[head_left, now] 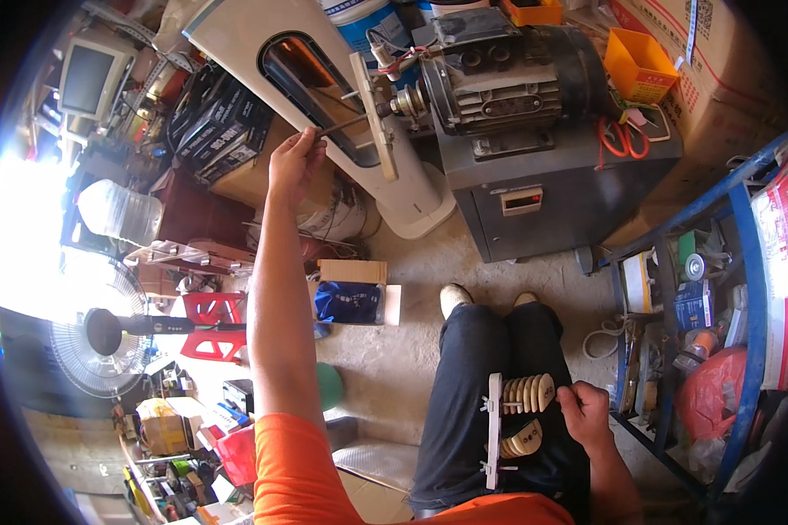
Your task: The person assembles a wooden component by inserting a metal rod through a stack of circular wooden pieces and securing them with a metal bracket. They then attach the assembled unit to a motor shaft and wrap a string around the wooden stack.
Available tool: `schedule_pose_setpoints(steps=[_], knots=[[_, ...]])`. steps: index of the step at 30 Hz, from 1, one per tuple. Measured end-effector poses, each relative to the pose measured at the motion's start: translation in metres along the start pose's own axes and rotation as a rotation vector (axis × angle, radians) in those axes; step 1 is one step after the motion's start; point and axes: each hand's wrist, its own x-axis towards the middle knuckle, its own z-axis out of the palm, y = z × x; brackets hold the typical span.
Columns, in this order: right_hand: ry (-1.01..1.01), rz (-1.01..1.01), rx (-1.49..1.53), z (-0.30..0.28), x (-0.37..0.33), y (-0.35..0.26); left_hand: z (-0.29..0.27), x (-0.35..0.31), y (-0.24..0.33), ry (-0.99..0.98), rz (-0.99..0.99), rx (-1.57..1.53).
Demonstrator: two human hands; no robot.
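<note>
Stretched forward, my left hand is closed in a pinch on the near end of a thin dark rod. That rod reaches to a pale wooden bar, which stands across the shaft end of a grey electric motor. On my lap lies a pale bar with wing nuts and two stacks of rounded wooden discs, the upper discs and the lower discs. My right hand is closed at the outer end of the upper stack, its thumb and finger against it; its other fingers are partly hidden.
The motor sits on a dark grey cabinet, with red-handled scissors and a yellow bin beside it. A white tower appliance stands behind my left hand. At right is a blue-framed rack; a fan and red stool are left.
</note>
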Motion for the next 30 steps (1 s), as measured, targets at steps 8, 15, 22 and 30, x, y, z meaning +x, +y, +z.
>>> schedule_pose_setpoints(steps=[8,15,22,30], knots=[[-0.028,-0.01,-0.021,0.0,0.005,-0.011,-0.008,0.0,-0.002,-0.078,0.036,-0.082],[-0.035,-0.006,-0.022,-0.001,0.007,-0.013,-0.009,0.002,-0.001,-0.125,0.019,-0.073],[-0.026,-0.024,-0.013,0.002,0.007,-0.011,-0.014,0.008,-0.003,-0.094,-0.059,-0.066],[-0.049,0.003,-0.026,0.002,0.008,-0.014,-0.019,0.007,-0.005,-0.172,0.053,-0.153]])
